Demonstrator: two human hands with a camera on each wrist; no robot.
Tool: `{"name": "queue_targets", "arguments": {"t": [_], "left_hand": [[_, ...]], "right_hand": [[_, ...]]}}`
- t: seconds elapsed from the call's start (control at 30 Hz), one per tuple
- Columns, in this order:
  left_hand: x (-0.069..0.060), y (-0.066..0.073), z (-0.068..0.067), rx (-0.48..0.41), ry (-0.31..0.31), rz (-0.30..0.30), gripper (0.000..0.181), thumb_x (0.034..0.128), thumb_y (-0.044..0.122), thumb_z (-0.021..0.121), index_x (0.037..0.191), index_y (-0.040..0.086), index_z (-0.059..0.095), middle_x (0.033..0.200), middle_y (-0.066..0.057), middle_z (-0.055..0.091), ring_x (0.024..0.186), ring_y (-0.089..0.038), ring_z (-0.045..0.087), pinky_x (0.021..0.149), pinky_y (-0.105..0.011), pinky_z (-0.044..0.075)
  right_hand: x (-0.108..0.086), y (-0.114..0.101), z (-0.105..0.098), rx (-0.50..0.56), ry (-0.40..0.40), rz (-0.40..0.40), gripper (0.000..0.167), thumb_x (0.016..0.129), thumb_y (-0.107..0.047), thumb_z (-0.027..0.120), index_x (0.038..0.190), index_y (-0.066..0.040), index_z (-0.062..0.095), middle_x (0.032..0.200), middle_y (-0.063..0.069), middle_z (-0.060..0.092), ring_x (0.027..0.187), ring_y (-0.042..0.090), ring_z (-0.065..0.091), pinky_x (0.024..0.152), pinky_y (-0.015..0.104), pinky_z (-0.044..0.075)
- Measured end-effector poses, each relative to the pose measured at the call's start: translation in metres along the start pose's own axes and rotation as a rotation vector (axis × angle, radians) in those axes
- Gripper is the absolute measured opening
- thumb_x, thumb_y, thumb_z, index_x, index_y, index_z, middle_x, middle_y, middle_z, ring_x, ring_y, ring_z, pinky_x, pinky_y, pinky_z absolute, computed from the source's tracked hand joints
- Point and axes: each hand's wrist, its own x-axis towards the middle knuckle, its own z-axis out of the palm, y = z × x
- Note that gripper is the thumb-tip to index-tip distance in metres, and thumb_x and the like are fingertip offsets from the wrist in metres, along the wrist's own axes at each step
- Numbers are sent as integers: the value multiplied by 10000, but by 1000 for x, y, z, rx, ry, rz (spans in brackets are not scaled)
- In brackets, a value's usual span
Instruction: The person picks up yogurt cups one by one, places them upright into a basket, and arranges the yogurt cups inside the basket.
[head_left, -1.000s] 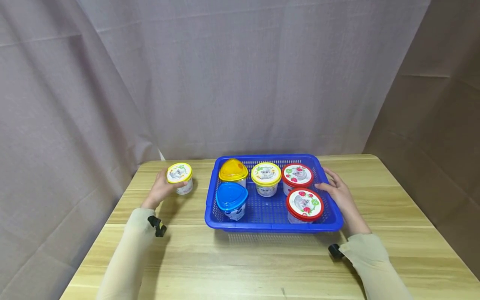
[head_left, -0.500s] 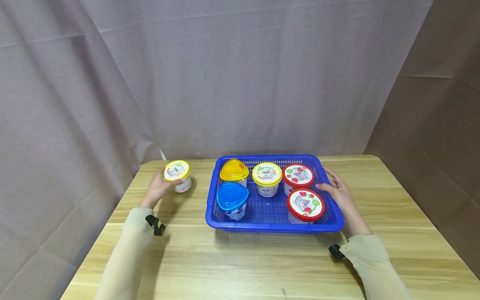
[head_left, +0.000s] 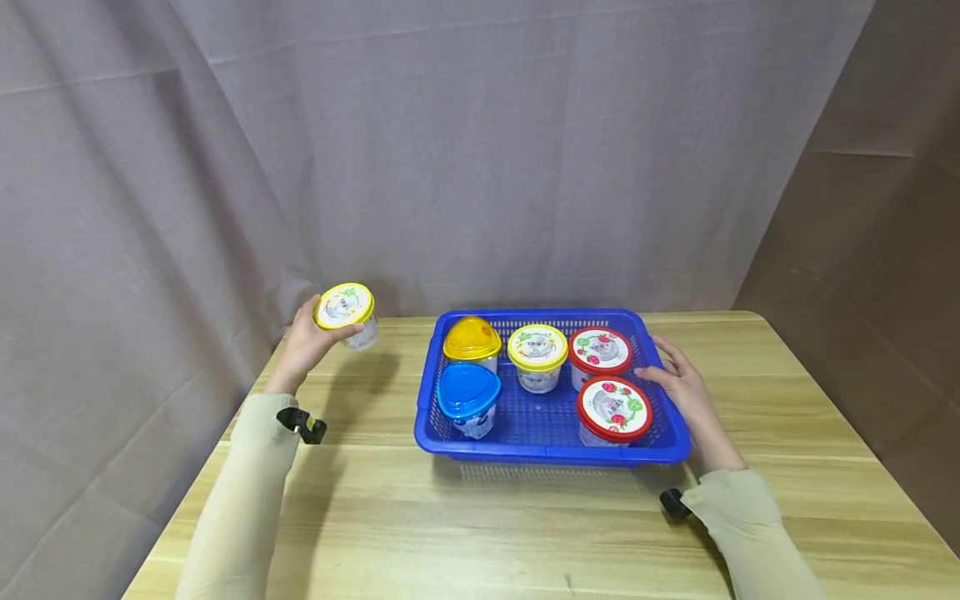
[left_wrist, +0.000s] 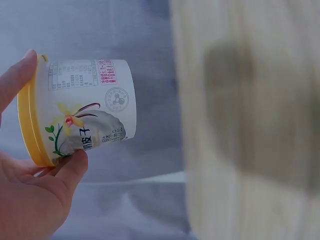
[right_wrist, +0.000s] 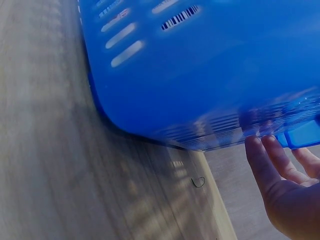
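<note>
My left hand (head_left: 302,348) grips a white paper cup with a yellow lid (head_left: 345,307), held off the table at the left. In the left wrist view, fingers and thumb pinch this cup (left_wrist: 95,107) around its lid end, and a flower print shows on its side. At the right, my right hand (head_left: 690,402) holds the side rim of a blue plastic basket (head_left: 551,455), thumb over the rim and fingers outside. The right wrist view shows the fingertips (right_wrist: 254,142) against the basket's slotted wall.
Inside the basket stand another yellow-lidded cup (head_left: 537,348), two red-lidded cups, a tub with a domed yellow lid (head_left: 472,337) and a tub with a blue lid (head_left: 468,389). A wooden table (head_left: 480,533) bears the basket. Grey curtain (head_left: 480,158) hangs behind.
My left hand has lifted the yellow-lidded cup off the table, moving it up and slightly left. The right hand stays at the basket rim.
</note>
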Motion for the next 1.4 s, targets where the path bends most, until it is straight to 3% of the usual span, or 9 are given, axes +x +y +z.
{"name": "queue_targets", "arguments": {"t": [0.3,0.6,0.83,1.03,1.23,1.4], "left_hand": [[4,41,-2,-6,-9,33,1191,789,481,845,1606,19,110,1601,-230,241,1428,-368,314,1172,-529,258],[-7,96,17,-39,-72,127,1138,775,442,868,1604,67,184,1580,-172,293,1366,-305,385,1157,-463,315],[-20,130,44,-27,-152,227,1101,779,412,872,1587,45,222,1508,-170,369,1298,-284,452,1124,-437,384],[-32,149,73,-12,-241,260,1073,779,391,875,1585,73,243,1477,-150,406,1269,-289,493,1072,-438,449],[-47,162,103,-2,-347,291,1062,766,371,888,1585,96,269,1494,-129,410,1271,-274,485,1058,-447,453],[-57,165,127,0,-417,324,1051,750,350,903,1568,67,306,1460,-117,442,1241,-238,500,1048,-411,457]], "right_hand": [[0,-1,2,10,-9,0,817,974,-214,651,1628,-167,165,1526,271,365,817,10,633,726,257,580],[0,-2,3,6,-7,-2,822,973,-225,656,1630,-181,164,1524,259,373,829,4,627,729,250,577],[-3,-4,2,14,-13,2,812,977,-210,643,1629,-173,161,1525,272,362,821,10,627,722,253,577],[-3,-3,0,15,-6,-5,811,975,-225,655,1628,-179,177,1493,232,410,829,8,633,724,255,579],[-3,-2,-3,35,2,-4,807,964,-216,674,1623,-189,210,1342,53,532,843,7,644,732,255,582],[-3,-2,-2,25,-2,-3,809,967,-220,667,1625,-181,198,1429,133,483,841,7,644,733,256,581]]}}
